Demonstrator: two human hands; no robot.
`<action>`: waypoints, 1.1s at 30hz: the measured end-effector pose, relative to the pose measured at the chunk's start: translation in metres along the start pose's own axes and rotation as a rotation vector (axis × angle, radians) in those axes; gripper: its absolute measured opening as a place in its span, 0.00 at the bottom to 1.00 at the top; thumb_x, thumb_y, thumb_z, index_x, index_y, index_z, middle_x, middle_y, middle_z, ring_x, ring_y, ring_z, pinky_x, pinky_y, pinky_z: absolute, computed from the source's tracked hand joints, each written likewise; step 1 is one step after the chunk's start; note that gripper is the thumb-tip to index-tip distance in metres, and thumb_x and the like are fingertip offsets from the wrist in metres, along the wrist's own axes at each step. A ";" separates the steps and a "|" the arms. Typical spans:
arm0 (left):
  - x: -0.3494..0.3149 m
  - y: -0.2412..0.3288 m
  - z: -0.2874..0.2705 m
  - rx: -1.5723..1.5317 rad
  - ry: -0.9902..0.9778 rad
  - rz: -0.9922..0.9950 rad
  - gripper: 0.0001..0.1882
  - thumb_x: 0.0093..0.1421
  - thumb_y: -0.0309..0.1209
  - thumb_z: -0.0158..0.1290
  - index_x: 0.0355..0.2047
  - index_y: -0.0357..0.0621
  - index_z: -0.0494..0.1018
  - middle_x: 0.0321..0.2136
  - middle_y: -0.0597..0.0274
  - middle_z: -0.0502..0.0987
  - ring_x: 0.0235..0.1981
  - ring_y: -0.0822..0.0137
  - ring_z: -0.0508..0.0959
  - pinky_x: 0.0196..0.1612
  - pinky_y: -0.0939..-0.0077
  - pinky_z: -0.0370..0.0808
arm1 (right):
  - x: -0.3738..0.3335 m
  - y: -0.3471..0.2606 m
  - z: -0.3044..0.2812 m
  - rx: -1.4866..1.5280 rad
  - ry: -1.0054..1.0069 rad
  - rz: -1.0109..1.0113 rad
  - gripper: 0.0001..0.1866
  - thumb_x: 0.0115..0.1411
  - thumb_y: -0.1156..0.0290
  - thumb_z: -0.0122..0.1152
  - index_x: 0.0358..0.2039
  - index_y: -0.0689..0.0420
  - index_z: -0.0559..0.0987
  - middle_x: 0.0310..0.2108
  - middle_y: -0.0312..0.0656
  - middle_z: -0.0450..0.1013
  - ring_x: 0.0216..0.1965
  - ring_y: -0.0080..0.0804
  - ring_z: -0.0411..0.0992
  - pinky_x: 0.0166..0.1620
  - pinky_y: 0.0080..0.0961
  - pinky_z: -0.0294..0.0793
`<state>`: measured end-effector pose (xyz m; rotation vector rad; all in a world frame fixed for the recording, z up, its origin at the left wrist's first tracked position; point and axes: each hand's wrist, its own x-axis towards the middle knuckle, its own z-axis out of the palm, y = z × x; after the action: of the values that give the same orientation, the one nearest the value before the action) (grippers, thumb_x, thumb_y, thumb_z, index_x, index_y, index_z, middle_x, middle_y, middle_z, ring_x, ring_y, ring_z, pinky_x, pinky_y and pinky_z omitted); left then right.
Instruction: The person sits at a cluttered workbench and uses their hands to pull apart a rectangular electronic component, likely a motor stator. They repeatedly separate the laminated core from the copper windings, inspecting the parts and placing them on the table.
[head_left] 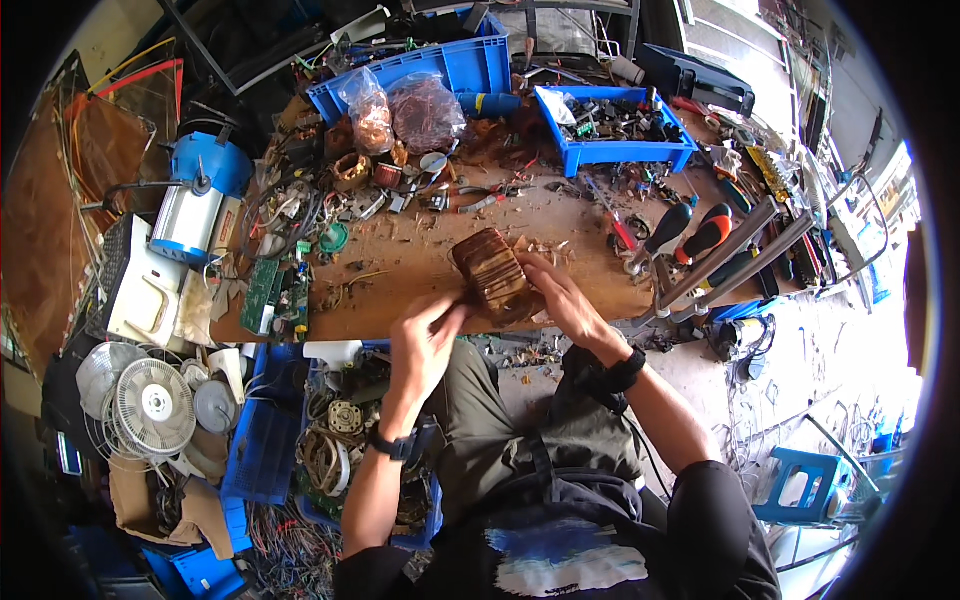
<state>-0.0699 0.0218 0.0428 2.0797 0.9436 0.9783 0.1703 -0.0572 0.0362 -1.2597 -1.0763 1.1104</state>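
Evidently the step in hand is close work on a squarish copper-wound coil (495,270), which sits between the two grips over the near edge of the brown wooden counter (400,258); whether it rests on the wood or is lifted cannot be told. The right grip (562,300) is closed against the coil's right side, fingers along its upper part, and seems to be steadying it. The left grip (425,338) is at the coil's lower left with thumb and fingers drawn together; whether they pinch a strand, press the winding or merely come near it is too small to tell.

My reading is that the windings are being turned over or picked at, and are not yet off. The next move seems to call for a firm right hold while the left finds a loose end. Should fingers fail, the orange-and-black-handled tool (705,235), to the right of the coil, looks within easy reach. Thin scraps (543,247) lie just beyond the coil, and farther beyond it, to the left, stands a clear bag of copper wire (426,112).
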 end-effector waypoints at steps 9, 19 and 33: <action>0.004 -0.012 0.051 -0.432 0.088 -0.213 0.12 0.73 0.24 0.57 0.53 0.31 0.83 0.41 0.53 0.88 0.42 0.71 0.84 0.48 0.74 0.81 | 0.025 0.003 0.004 -0.119 0.216 -0.136 0.21 0.75 0.62 0.62 0.62 0.59 0.73 0.46 0.45 0.78 0.45 0.25 0.76 0.46 0.27 0.79; -0.023 -0.019 0.074 -0.638 0.159 -0.065 0.23 0.77 0.23 0.49 0.70 0.40 0.60 0.72 0.51 0.63 0.70 0.59 0.70 0.71 0.63 0.69 | 0.030 -0.012 0.006 -0.627 0.671 -0.408 0.25 0.57 0.61 0.83 0.28 0.61 0.72 0.27 0.41 0.68 0.26 0.33 0.68 0.32 0.34 0.70; -0.040 -0.026 0.095 -1.118 0.058 -0.263 0.46 0.73 0.32 0.57 0.80 0.46 0.40 0.78 0.49 0.54 0.76 0.57 0.61 0.73 0.59 0.67 | -0.052 -0.069 0.087 -0.867 0.015 -1.042 0.17 0.57 0.64 0.79 0.35 0.52 0.75 0.29 0.40 0.59 0.28 0.41 0.68 0.23 0.38 0.69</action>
<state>-0.0188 -0.0195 -0.0403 0.9690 0.4675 1.0682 0.0786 -0.0957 0.1075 -1.0330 -1.9703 -0.2054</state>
